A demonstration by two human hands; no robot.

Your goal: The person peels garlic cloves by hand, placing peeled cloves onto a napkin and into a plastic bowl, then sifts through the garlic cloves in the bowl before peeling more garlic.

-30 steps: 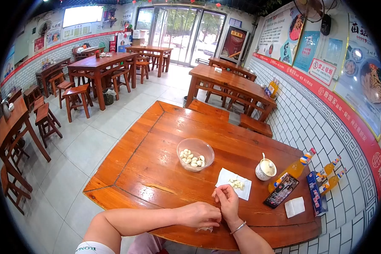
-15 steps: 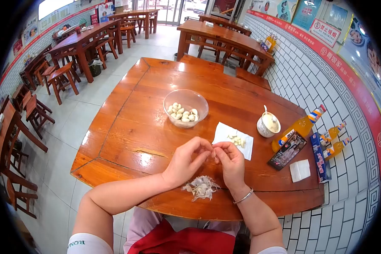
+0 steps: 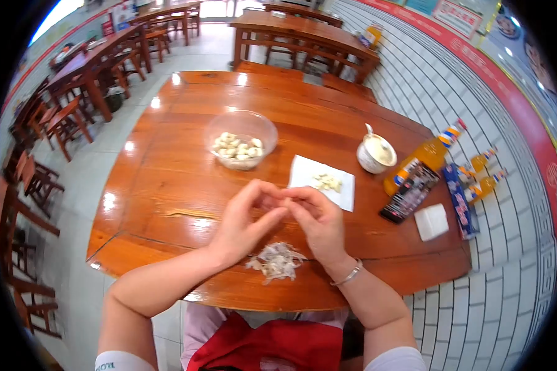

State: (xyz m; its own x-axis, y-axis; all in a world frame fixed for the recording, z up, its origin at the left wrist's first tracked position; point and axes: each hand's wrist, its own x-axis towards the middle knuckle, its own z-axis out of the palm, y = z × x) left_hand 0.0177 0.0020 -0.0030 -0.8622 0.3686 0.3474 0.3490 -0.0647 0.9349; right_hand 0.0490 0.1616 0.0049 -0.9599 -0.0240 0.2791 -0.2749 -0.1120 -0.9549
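My left hand (image 3: 249,216) and my right hand (image 3: 315,221) meet above the table, thumbs and fingertips pinched together. Whatever lies between them is hidden by the fingers. Just below is a loose heap of papery garlic skins (image 3: 277,261) near the table's front edge. Beyond my left hand stands a clear bowl (image 3: 211,137) with several whitish garlic pieces (image 3: 238,147) inside. A white paper napkin (image 3: 303,173) lies beyond my right hand, with small pale peeled cloves (image 3: 327,182) on it. A bracelet circles my right wrist.
To the right are a white cup (image 3: 371,162) with a spoon, a large orange drink bottle (image 3: 428,154), a phone-like dark screen (image 3: 410,193), a folded tissue (image 3: 431,222) and a blue box (image 3: 458,201). A tiled wall (image 3: 427,86) borders the right side.
The view has shifted, so the table things appear farther left and higher. My hands stay pinched together; a thin pale bit seen at the right fingertips earlier is no longer visible.
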